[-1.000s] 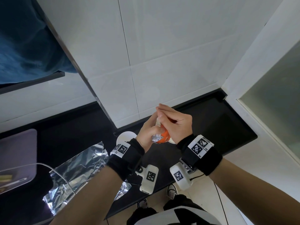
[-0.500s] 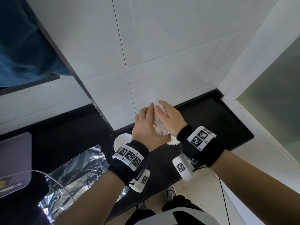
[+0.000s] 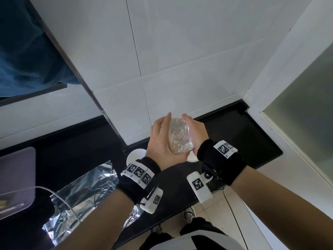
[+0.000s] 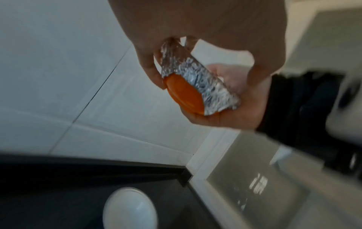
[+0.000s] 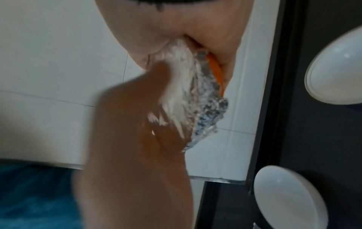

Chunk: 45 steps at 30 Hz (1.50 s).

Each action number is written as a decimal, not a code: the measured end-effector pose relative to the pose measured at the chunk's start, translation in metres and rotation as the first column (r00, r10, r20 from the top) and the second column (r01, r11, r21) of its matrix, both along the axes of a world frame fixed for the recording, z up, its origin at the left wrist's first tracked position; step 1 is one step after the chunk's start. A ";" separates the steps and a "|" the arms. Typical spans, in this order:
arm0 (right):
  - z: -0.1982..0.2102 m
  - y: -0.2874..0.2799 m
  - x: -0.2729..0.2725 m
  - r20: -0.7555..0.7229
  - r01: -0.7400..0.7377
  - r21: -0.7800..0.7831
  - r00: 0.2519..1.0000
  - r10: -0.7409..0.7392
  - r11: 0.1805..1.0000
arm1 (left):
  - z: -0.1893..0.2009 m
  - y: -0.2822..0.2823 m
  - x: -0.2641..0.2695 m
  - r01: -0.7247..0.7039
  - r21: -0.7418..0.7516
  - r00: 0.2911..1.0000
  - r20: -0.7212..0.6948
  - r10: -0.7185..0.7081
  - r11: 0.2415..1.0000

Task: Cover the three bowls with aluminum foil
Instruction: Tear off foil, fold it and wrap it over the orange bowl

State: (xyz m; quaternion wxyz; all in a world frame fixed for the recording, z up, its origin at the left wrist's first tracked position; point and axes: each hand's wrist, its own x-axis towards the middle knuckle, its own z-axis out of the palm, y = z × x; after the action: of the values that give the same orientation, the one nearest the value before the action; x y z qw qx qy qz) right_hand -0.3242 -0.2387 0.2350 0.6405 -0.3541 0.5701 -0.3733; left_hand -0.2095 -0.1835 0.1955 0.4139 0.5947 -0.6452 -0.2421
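Two-handed, clasps the orange bowl (image 4: 184,94), left hand (image 3: 160,141) curled over its foil (image 3: 179,136) at 9 o'clock, right hand (image 3: 197,132) cupping it at 3 o'clock.

A glossy black worktop (image 3: 234,134) is backed by a wall of large white tiles (image 3: 180,60), whose corner is edged by a dark metal strip (image 3: 86,83). A flat lilac rectangular board (image 3: 16,177) is laid at the worktop's left end, and a thin white cable (image 3: 59,195) is trailed from it. Dark-blue fabric (image 3: 23,60) is seen upper left. A frosted glass panel (image 3: 306,114) is framed in white on the right. On the pale tiled floor (image 3: 234,204) a white shoe (image 3: 189,214) is planted.
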 end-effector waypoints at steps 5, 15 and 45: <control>-0.002 0.013 -0.003 -0.021 -0.077 -0.274 0.997 0.074 0.959 | 0.019 -0.013 0.002 0.025 0.420 0.633 -0.710 0.311 0.907; -0.003 0.020 0.000 -0.005 -0.070 -0.321 0.997 0.072 0.944 | 0.031 -0.012 -0.017 -0.171 0.449 0.549 -0.696 0.463 0.877; 0.001 0.003 -0.005 0.251 0.133 -0.035 0.961 -0.120 0.991 | 0.024 -0.024 0.002 0.000 0.437 0.528 -0.764 0.371 0.900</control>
State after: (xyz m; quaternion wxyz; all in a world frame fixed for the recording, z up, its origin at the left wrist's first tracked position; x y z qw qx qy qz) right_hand -0.3296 -0.2353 0.2362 0.6723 -0.2838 0.4973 -0.4692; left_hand -0.2073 -0.2077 0.2192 0.5679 0.5435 -0.2417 -0.5689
